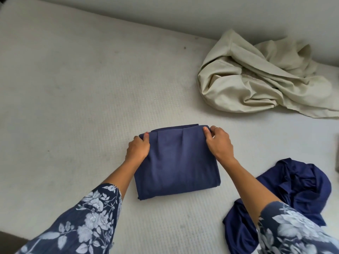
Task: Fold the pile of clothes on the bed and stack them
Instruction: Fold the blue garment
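A folded navy blue cloth [177, 162] sits flat in the middle of the white bed [73, 99]. The left hand [138, 148] grips its far left corner, thumb on top, fingers tucked under, and the right hand [218, 141] pinches the far right corner the same way. A crumpled beige garment [260, 79], maybe trousers, lies further back to the right. Another dark blue bunched-up garment [293, 187] is just right of the folded one.

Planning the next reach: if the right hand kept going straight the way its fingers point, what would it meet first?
Past the folded blue cloth the right hand grips, probably bare mattress, then the wall; the crumpled beige cloth lies rightward.
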The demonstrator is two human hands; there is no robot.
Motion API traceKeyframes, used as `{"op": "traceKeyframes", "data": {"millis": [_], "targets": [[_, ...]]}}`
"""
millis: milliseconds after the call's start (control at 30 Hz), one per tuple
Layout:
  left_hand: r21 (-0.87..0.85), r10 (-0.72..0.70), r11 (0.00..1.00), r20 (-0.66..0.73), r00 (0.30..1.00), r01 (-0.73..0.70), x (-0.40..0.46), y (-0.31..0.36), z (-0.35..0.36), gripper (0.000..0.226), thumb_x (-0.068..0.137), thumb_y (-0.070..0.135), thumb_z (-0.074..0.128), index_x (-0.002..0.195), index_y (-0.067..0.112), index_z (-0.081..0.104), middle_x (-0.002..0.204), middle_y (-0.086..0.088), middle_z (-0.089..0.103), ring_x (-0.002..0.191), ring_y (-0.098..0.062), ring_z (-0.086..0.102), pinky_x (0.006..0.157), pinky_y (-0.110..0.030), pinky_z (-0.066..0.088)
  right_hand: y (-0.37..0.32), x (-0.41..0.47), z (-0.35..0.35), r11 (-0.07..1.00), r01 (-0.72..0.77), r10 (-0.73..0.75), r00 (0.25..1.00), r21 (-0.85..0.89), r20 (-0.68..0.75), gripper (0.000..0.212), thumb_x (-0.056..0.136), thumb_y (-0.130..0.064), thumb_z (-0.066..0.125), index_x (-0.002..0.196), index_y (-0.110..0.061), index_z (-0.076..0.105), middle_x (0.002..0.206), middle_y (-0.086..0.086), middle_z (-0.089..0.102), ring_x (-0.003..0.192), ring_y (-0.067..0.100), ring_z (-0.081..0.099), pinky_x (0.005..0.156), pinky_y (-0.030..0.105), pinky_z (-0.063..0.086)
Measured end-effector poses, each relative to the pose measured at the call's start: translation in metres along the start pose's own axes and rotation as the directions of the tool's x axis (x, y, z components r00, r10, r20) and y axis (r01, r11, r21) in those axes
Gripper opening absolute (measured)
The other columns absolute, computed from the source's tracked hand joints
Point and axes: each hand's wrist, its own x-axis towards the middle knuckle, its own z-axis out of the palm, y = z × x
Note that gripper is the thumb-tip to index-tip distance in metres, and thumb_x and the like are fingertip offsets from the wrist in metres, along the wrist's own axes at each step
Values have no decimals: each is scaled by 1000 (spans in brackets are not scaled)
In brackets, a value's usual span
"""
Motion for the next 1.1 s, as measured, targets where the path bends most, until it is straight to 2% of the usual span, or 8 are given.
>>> {"op": "traceKeyframes", "data": {"millis": [167,333,500,600,700,867,967,1100], "targets": [[15,179,984,17,984,-179,3,0,2,34,99,29,42,86,1,57,83,-8,59,82,-27,55,69,-30,40,-3,5,0,994,84,-87,995,63,42,39,98,-37,46,68,-12,47,67,-1,53,65,18,51,56,31,35],[-91,86,990,-214,973,-108,5,-6,-8,34,99,30,39,73,11,51,86,-10,60,82,-32,58,72,-38,48,6,1,-6,984,-84,92,995,157,-44,42,98,-36,48,65,-11,41,63,1,48,67,24,47,52,31,33],[-191,56,978,-157,986,-86,-12,-17,-5,42,96,50,42,82,12,51,87,-6,61,83,-27,60,75,-39,49,1,-32,-7,875,-294,209,946,384,249,46,92,-56,47,116,-16,47,105,-4,53,92,14,52,72,24,40],[-238,-101,970,-190,977,54,-33,-44,6,56,89,63,40,88,8,52,95,-12,62,84,-30,60,73,-41,50,10,-64,-1,853,-336,230,928,399,292,51,86,-51,63,120,-18,43,110,-5,51,93,11,52,68,16,41],[-292,-191,946,-160,968,139,-56,-69,25,70,87,64,43,107,-2,56,111,-19,60,97,-37,59,80,-44,50,19,-78,11,854,-405,283,889,327,360,72,78,-45,74,130,-11,39,117,-4,51,100,14,52,78,24,44],[-573,-187,788,127,974,226,-90,-79,30,58,88,57,52,127,13,50,117,1,58,106,-23,57,88,-32,47,-3,-76,0,599,-646,290,725,473,624,50,75,-31,77,118,-10,59,104,8,71,93,27,69,80,39,57],[-656,-196,640,363,911,399,-106,-71,16,61,81,64,56,117,15,59,101,2,64,97,-19,60,86,-33,48,-27,-96,-27,494,-674,235,711,549,662,36,78,-23,72,109,-9,63,98,13,73,92,31,69,77,41,57],[-581,-81,643,595,799,499,-142,-48,-7,54,76,66,61,97,18,70,86,0,74,91,-17,58,74,-29,43,-38,-131,-77,413,-677,178,716,609,675,35,78,-22,71,108,-3,66,100,16,73,95,33,68,83,42,54]]}}
